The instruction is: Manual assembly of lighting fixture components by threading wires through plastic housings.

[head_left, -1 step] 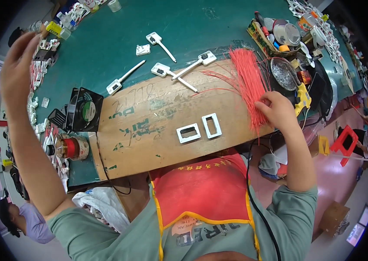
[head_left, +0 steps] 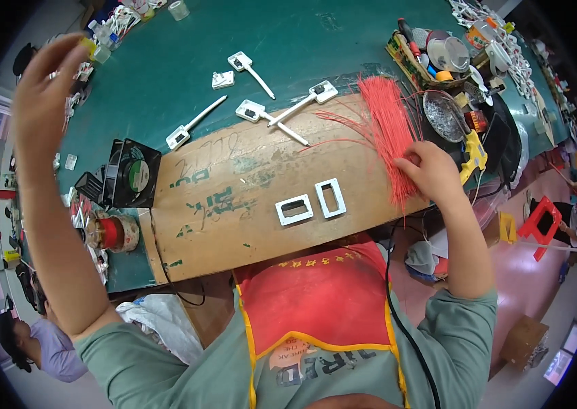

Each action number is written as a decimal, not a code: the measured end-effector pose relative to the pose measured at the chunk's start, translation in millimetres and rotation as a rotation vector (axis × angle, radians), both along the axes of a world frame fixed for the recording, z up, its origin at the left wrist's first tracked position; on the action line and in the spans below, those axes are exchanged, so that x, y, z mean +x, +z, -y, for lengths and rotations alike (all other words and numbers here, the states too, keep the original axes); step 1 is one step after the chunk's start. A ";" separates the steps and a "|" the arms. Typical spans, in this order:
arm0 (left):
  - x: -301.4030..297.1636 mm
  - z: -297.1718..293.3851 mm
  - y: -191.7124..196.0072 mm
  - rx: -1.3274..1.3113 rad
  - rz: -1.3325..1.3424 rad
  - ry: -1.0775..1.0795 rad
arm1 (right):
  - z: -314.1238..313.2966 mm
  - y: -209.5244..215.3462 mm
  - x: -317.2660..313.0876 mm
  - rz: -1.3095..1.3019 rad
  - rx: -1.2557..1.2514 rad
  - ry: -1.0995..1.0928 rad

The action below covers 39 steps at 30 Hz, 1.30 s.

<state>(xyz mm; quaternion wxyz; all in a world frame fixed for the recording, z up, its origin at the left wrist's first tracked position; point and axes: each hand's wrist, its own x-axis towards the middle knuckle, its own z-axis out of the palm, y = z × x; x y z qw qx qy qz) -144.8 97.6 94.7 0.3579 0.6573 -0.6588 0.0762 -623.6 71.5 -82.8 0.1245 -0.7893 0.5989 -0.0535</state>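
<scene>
My left hand is raised at the far left, above the table's edge, fingers stretched and apart with nothing seen in them. On the right, my right hand lies against the bundle of thin red wires, fingers closed in a pinch at its right edge. How many strands they grip is hidden. Two white rectangular frames lie on the cardboard before me. Beyond them are several white stick-handled plastic pieces with dark parts in their square heads, and a small white square piece.
A black fan and a red-banded jar stand at left. To the right are a yellow glue gun, a foil-lined dish and a box of tools. Another person sits at lower left. A black cable hangs over my apron.
My left hand has shifted slightly right and upward at the far left. My right hand has stayed at the red wires, with hardly any movement.
</scene>
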 end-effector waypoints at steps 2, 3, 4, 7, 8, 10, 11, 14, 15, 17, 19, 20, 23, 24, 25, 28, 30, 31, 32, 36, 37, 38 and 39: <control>-64.6 20.6 -23.3 0.152 -0.026 -0.175 | 7.0 -1.7 6.4 -0.023 0.069 -0.075; -92.0 30.5 -41.1 0.220 -0.027 -0.229 | 10.8 -1.1 8.6 -0.045 0.133 -0.137; -112.2 33.1 -54.0 0.276 0.065 -0.253 | 14.0 -1.9 11.6 -0.051 0.117 -0.106; -142.7 59.8 -124.9 0.508 0.254 -0.274 | 21.3 -6.8 15.9 -0.062 0.092 -0.096; -147.4 63.1 -146.1 0.543 0.251 -0.257 | 24.9 -10.8 11.2 -0.040 0.092 -0.085; -150.7 68.3 -176.8 0.627 0.273 -0.234 | 27.9 -20.5 7.3 -0.049 0.073 -0.059; -153.7 70.6 -185.8 0.671 0.298 -0.241 | 29.4 -19.8 3.2 -0.064 0.062 -0.020; -161.7 70.9 -190.1 0.675 0.171 -0.204 | 29.8 -11.7 7.8 -0.063 0.176 -0.011; -164.6 69.9 -187.5 0.644 0.142 -0.187 | 29.5 -12.3 6.8 -0.068 0.148 -0.009; -151.7 72.6 -188.8 0.568 0.009 -0.193 | 27.3 -9.1 9.9 -0.071 0.133 -0.030; -165.1 67.5 -167.9 0.525 -0.330 -0.135 | 20.4 -9.5 8.6 -0.093 0.096 -0.045; -158.2 67.8 -168.6 0.475 -0.428 -0.146 | 17.7 -7.9 9.7 -0.111 0.063 -0.028; -140.8 68.1 -164.7 0.306 -0.881 -0.254 | 24.3 -12.1 13.1 -0.136 0.155 -0.039; -134.5 68.0 -169.6 0.207 -0.950 -0.316 | 24.9 -9.8 14.3 -0.149 0.194 -0.060; -137.1 64.1 -166.1 0.203 -0.956 -0.321 | 26.9 -10.6 13.0 -0.155 0.190 -0.063; -150.0 51.0 -157.9 0.093 -1.307 -0.415 | 29.6 -12.1 3.5 -0.081 0.196 -0.077; -151.3 43.6 -166.3 0.174 -1.394 -0.467 | 29.3 -4.9 -3.3 0.046 0.279 -0.076; -151.5 41.3 -172.5 0.252 -1.482 -0.515 | 30.7 -5.1 -4.6 0.035 0.279 -0.075; -155.8 39.8 -180.3 0.308 -1.504 -0.444 | 32.0 -7.8 -6.3 0.085 0.293 -0.079; -172.4 34.8 -205.0 0.493 -1.654 -0.421 | 34.2 -6.1 -11.3 0.127 0.272 -0.076; -175.6 33.5 -207.6 0.508 -1.659 -0.412 | 36.8 -12.2 -15.9 0.159 0.242 -0.065; -177.2 31.8 -211.6 0.540 -1.647 -0.442 | 38.7 -10.3 -16.1 0.171 0.282 -0.086; -178.5 30.4 -215.5 0.572 -1.635 -0.471 | 40.3 -6.2 -15.7 0.183 0.322 -0.106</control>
